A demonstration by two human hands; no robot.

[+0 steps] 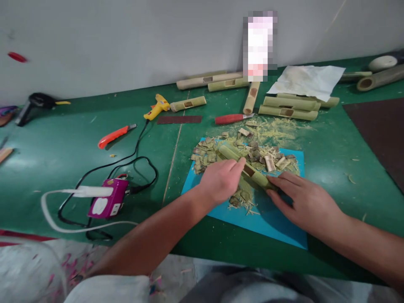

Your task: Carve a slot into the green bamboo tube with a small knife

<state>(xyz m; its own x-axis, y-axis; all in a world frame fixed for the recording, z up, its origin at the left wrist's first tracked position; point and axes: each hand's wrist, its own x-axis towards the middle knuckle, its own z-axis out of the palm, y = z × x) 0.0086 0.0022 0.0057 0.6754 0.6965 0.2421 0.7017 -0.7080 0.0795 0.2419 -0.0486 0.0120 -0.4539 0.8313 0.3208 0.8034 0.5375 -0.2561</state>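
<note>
A green bamboo tube (229, 152) with a rectangular opening in its side lies slanted above a blue sheet (268, 227). My left hand (222, 179) is closed on the tube's middle, just left of the opening. At the tube's lower right end, my right hand (304, 202) grips it between thumb and fingers. Bamboo chips (203, 155) and shavings are heaped on the sheet around and under the tube. Behind them lies a red-handled carving knife (230, 119).
Cut bamboo tubes (288, 112) lie at the back beside a white paper (306, 82). Leftward are a yellow glue gun (154, 108), an orange cutter (115, 135) and a purple power adapter (109, 198) with loose cables. A dark board (378, 130) lies at right.
</note>
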